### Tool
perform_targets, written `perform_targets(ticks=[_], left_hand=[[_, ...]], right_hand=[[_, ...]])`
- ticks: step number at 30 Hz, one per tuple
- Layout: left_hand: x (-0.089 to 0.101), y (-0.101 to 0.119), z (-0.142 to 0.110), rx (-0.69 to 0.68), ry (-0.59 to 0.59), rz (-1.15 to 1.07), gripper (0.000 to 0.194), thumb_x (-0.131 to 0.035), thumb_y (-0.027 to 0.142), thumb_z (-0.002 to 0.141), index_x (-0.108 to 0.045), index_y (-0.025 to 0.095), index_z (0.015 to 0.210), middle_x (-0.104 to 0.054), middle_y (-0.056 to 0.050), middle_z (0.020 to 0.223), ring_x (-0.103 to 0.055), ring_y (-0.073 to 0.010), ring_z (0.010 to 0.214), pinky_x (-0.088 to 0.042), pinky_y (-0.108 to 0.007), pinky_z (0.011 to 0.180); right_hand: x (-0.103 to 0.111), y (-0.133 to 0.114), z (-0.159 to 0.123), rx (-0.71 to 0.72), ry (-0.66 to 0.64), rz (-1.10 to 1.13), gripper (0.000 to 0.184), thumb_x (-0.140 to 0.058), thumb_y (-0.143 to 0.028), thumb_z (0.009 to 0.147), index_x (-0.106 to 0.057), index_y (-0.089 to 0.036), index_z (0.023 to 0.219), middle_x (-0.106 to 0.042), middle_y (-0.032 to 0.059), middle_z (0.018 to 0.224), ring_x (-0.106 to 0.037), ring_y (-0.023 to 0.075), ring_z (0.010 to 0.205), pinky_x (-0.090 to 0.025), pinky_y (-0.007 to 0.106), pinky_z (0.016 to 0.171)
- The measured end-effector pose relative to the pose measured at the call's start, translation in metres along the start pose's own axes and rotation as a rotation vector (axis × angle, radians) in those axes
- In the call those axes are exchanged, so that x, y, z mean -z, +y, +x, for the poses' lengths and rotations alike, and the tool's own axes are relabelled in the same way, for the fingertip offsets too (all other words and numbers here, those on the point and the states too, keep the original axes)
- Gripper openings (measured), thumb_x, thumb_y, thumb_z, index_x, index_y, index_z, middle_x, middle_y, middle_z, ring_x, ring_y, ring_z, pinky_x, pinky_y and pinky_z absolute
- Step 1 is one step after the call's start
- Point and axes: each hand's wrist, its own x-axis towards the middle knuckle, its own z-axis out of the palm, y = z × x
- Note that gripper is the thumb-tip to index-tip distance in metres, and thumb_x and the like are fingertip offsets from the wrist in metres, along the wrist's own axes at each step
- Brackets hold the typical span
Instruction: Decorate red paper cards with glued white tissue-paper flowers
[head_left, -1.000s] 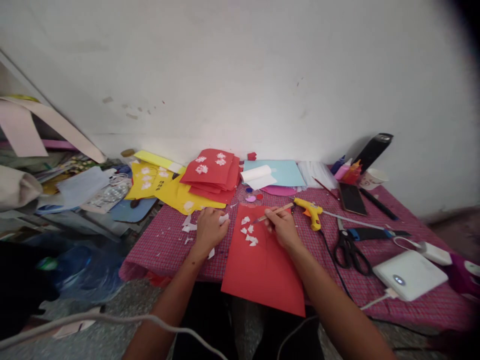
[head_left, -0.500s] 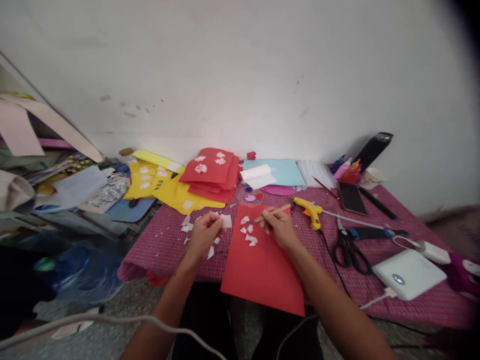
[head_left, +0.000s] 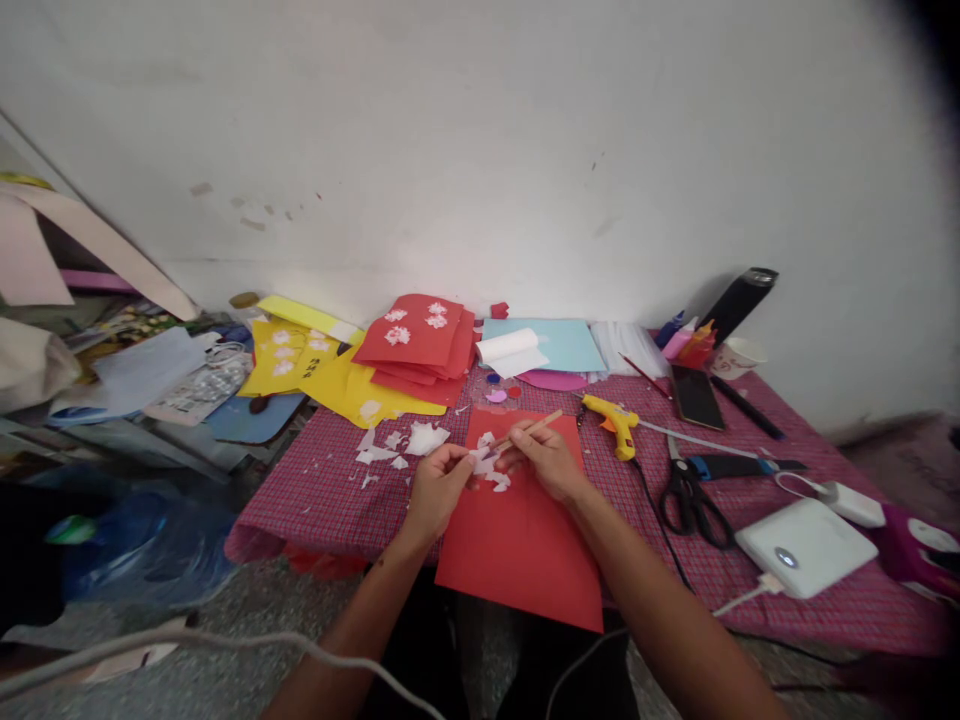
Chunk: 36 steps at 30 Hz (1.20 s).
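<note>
My left hand (head_left: 439, 492) pinches a small piece of white paper (head_left: 484, 463) over the upper part of a red sheet (head_left: 521, 560). My right hand (head_left: 547, 463) grips a flat wooden stick (head_left: 550, 419), its lower end angled down to the paper piece. The two hands nearly meet. Beneath them, several torn white scraps (head_left: 497, 482) lie on the red sheet, partly hidden by the fingers. More white paper bits (head_left: 427, 438) are scattered on the checked cloth to the left.
Red cards (head_left: 412, 345) with white flowers and yellow sheets (head_left: 360, 385) lie at the back left. On the right are a yellow glue gun (head_left: 616, 422), black scissors (head_left: 691, 500), a phone (head_left: 697, 395) and a white power bank (head_left: 806, 548). Cables cross the table's right side.
My left hand has moved right, bringing the paper piece over the red sheet. My right hand has shifted slightly left, and the stick's end now meets the piece.
</note>
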Motion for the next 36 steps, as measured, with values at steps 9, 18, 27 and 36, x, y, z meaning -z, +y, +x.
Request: perform_targets(ticks=[9, 18, 27, 36], left_hand=[[-0.005, -0.013, 0.0, 0.007, 0.042, -0.15, 0.025, -0.075, 0.037, 0.076, -0.067, 0.015, 0.085, -0.07, -0.002, 0.076, -0.065, -0.0125, 0.064, -0.052, -0.025, 0.064], [-0.007, -0.017, -0.004, 0.052, 0.025, -0.24, 0.027, -0.077, 0.038, 0.076, -0.065, 0.016, 0.085, -0.071, -0.002, 0.081, -0.068, -0.0134, 0.068, -0.055, -0.028, 0.07], [-0.007, -0.016, -0.007, 0.086, 0.039, -0.35, 0.021, -0.076, 0.029, 0.072, -0.068, 0.015, 0.086, -0.072, -0.004, 0.08, -0.069, -0.0155, 0.071, -0.056, -0.03, 0.072], [-0.007, -0.028, -0.001, 0.027, 0.035, -0.279, 0.028, -0.081, 0.03, 0.071, -0.072, 0.014, 0.092, -0.073, -0.005, 0.08, -0.066, -0.0127, 0.07, -0.052, -0.025, 0.069]], right_hand=[[0.0, 0.002, 0.001, -0.01, 0.019, 0.003, 0.035, -0.072, -0.053, 0.082, -0.062, -0.019, 0.086, -0.077, 0.0065, 0.086, -0.074, 0.0188, 0.065, -0.06, 0.031, 0.062], [-0.001, 0.0, 0.002, -0.023, 0.037, 0.033, 0.037, -0.073, -0.053, 0.081, -0.058, -0.02, 0.088, -0.077, 0.0053, 0.079, -0.074, 0.0192, 0.061, -0.06, 0.029, 0.058], [0.0, 0.0, 0.001, -0.018, 0.031, -0.012, 0.038, -0.072, -0.054, 0.082, -0.06, -0.019, 0.087, -0.076, 0.0046, 0.075, -0.073, 0.018, 0.06, -0.059, 0.028, 0.057], [-0.004, -0.009, -0.001, 0.059, -0.004, -0.108, 0.037, -0.07, -0.054, 0.084, -0.064, -0.018, 0.08, -0.073, 0.0033, 0.071, -0.065, 0.0133, 0.053, -0.053, 0.024, 0.051]])
